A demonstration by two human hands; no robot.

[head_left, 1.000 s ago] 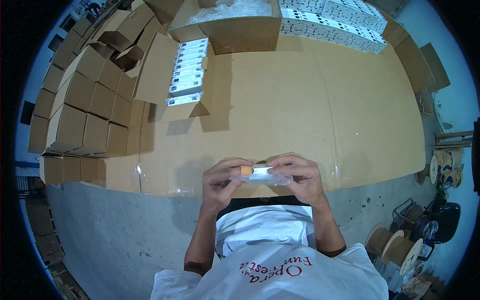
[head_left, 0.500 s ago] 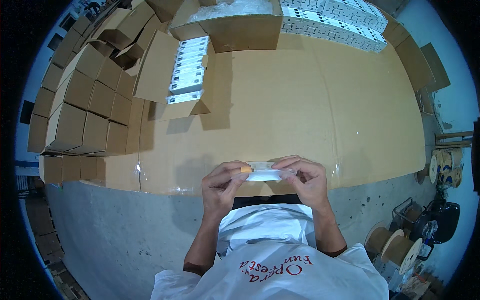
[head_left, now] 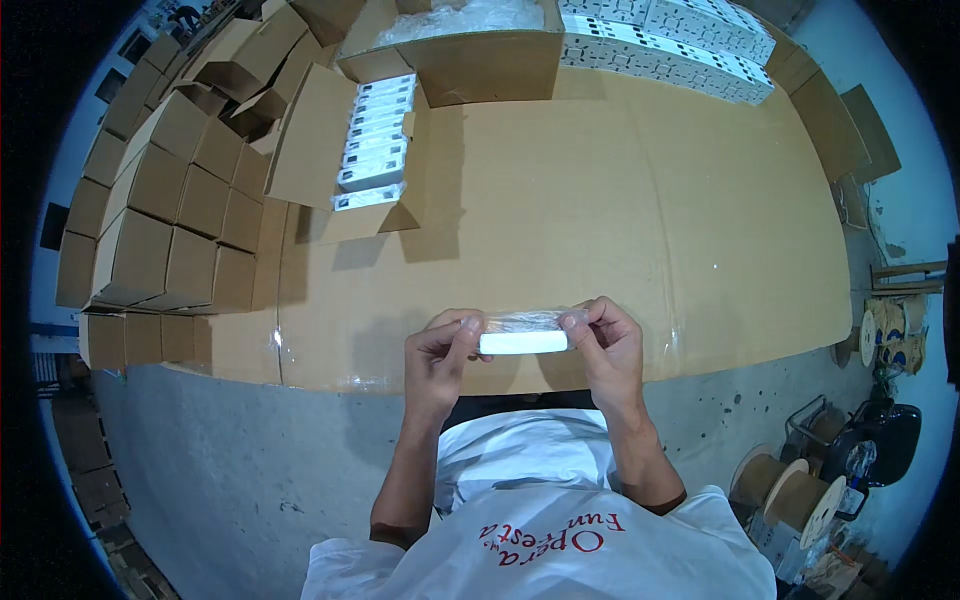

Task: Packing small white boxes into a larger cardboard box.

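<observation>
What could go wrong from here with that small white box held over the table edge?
1. The small white box is pinched only at its ends by left hand and right hand; either grip slipping could drop it past the cardboard-covered table edge.
2. Its clear wrap looks loose and may tear.

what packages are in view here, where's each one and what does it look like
Small white box: flat, in clear wrap, held between left hand and right hand.
Open brown carton: upper left, holding a row of white boxes.
White boxes with dark print: row along the top.
Closed brown cartons: stacked far left.
</observation>
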